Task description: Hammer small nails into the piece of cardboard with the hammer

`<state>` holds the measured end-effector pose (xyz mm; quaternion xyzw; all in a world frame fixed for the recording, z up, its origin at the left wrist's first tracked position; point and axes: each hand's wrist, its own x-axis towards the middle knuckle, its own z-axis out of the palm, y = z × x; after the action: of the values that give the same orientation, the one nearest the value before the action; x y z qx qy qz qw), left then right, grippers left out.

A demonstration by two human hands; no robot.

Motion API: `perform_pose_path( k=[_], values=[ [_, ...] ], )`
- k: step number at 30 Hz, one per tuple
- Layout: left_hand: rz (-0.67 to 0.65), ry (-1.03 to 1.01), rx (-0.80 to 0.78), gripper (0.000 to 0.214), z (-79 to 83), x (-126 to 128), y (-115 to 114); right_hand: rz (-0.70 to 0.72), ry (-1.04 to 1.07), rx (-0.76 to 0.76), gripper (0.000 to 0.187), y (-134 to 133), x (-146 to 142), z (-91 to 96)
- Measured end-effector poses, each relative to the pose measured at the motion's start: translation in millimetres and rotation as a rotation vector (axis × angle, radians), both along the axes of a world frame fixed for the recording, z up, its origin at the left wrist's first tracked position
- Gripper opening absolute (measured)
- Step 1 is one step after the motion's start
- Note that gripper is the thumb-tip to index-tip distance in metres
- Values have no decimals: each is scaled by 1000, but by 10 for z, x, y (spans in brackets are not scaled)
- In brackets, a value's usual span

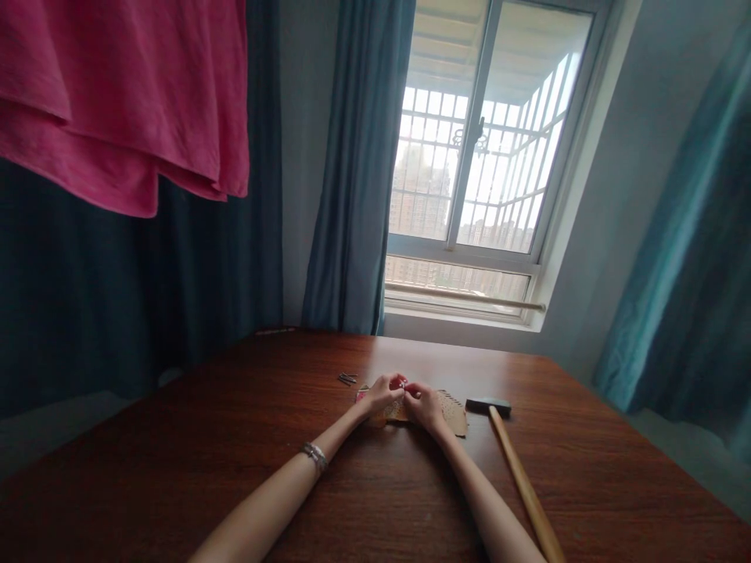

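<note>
My left hand [382,393] and my right hand [427,407] meet over a flat tan piece with rows of small holes [454,412] lying on the wooden table [235,438]. Both hands pinch fingertips together around a tiny pale object [404,384] between them; I cannot make out what it is. A bracelet [315,455] circles my left wrist. Something pink shows just under my left hand, mostly hidden.
A hammer with a dark head [488,406] and long wooden handle [523,485] lies right of my hands. A few small dark metal pieces [346,379] rest to the left. Beyond are blue curtains [352,172], a barred window [481,156] and hanging pink cloth [123,94].
</note>
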<state>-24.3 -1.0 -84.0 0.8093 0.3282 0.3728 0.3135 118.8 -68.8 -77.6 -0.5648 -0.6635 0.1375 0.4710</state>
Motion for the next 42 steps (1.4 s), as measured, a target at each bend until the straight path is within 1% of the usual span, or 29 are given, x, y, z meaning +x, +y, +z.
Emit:
perform_pose_path(
  k=[4,10,16,20,22,24,26,28,31,33,34,36,39,41,42],
  values=[
    [15,28,73,23,-38,-2,10,-9,-55,26,14,-29,-4,19],
    [33,28,93,23,-77,7,52,-24,-114,50,17,-23,15,-32],
    [44,47,121,22,-31,12,13,-27,-169,25,15,17,22,-65],
    [65,63,92,21,7,1,-21,-28,-199,9,18,-47,-1,-42],
    [65,56,87,20,22,-3,-36,-51,-254,7,25,-123,-7,6],
    [61,47,76,19,34,-4,-51,-100,-353,31,37,-226,4,100],
    [60,44,57,18,44,-5,-64,-148,-471,79,45,-349,41,244],
    [62,46,41,19,51,-6,-73,-189,-578,115,45,-488,111,415],
    [63,48,32,19,51,-13,-76,-377,-684,109,40,-740,305,612],
    [60,48,27,18,40,-17,-69,-548,-710,93,37,-952,499,626],
    [59,46,28,18,31,-19,-63,-638,-716,87,36,-1075,610,586],
    [57,34,41,17,12,-22,-48,-777,-735,69,38,-1348,834,411],
    [43,20,51,18,-11,-23,-28,-926,-772,37,42,-1781,1095,0],
    [35,28,34,19,-16,-21,-23,-963,-792,36,42,-2034,1187,-269],
    [35,34,25,19,-15,-20,-23,-1000,-791,42,44,-2137,1211,-372]
  ],
)
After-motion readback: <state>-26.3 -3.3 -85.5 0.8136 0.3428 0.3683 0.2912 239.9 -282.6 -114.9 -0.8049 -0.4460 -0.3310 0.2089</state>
